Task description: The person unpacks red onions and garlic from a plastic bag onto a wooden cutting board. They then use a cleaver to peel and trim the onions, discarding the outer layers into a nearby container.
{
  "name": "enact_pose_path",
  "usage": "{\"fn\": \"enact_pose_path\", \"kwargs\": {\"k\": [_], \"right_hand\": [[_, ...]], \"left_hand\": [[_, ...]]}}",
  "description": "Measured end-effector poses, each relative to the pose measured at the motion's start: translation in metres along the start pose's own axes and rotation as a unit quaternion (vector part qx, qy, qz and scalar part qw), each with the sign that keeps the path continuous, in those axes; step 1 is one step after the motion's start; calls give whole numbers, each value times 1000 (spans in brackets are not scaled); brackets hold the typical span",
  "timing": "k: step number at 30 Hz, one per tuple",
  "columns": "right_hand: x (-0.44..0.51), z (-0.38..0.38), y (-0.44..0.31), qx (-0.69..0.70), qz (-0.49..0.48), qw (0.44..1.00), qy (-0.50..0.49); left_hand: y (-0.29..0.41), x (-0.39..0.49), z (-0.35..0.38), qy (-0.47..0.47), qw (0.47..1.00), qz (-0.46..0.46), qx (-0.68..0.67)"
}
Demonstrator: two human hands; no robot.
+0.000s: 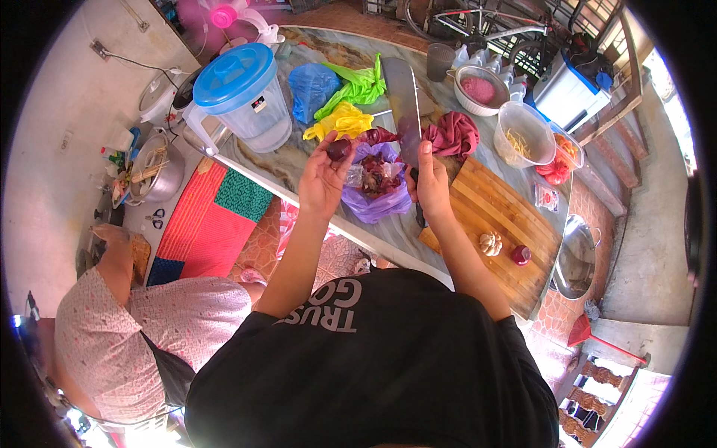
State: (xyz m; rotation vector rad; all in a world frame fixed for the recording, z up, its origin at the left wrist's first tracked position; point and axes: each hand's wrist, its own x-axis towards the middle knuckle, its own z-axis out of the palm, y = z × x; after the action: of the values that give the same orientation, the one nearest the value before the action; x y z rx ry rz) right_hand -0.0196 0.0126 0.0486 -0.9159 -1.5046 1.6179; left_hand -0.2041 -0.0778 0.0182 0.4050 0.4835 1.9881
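Observation:
My left hand (pixel 323 182) holds a red onion (pixel 338 150) at its fingertips, and a strip of onion skin (pixel 378 135) stretches from near it towards the blade. In my right hand (pixel 431 182) is the dark handle of a wide-bladed knife (pixel 404 106), its blade pointing away from me. Between and below the hands sits a purple plastic bag (pixel 372 210) with onion skins inside. To the right, a garlic bulb (pixel 490 244) and another red onion (pixel 521 255) rest on a wooden cutting board (pixel 504 213). A second dark handle shows beside the board's left edge, partly hidden by my right hand.
Blue (pixel 313 89), green (pixel 364 84) and yellow plastic bags (pixel 341 120) lie beside a lidded water pitcher (pixel 246 106). A maroon cloth (pixel 455 134), a strainer (pixel 480 92) and a plastic tub (pixel 524 134) stand farther right. Another person (pixel 162 313) is at the left, near a pot (pixel 159 173).

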Motion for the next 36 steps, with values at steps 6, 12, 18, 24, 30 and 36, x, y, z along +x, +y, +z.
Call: {"fn": "enact_pose_path", "kwargs": {"k": [6,12,18,24,30,36], "right_hand": [[-4,3,5,2,67,997,-41],[-23,27,10,56,-2,992,-109],[-23,36,9,18,-43,992,-116],[-17,30,1,33,-4,992,-119],[-17,30,0,87,-22,989,-114],[-15,28,-5,68,9,990,-123]], "left_hand": [[-14,0,-7,46,992,28,113],[-24,-1,0,73,992,20,97],[-25,-6,7,68,994,-13,82],[-28,-9,17,48,995,6,88],[-29,-6,14,30,997,1,69],[-26,-6,10,-5,998,-2,63]]}}
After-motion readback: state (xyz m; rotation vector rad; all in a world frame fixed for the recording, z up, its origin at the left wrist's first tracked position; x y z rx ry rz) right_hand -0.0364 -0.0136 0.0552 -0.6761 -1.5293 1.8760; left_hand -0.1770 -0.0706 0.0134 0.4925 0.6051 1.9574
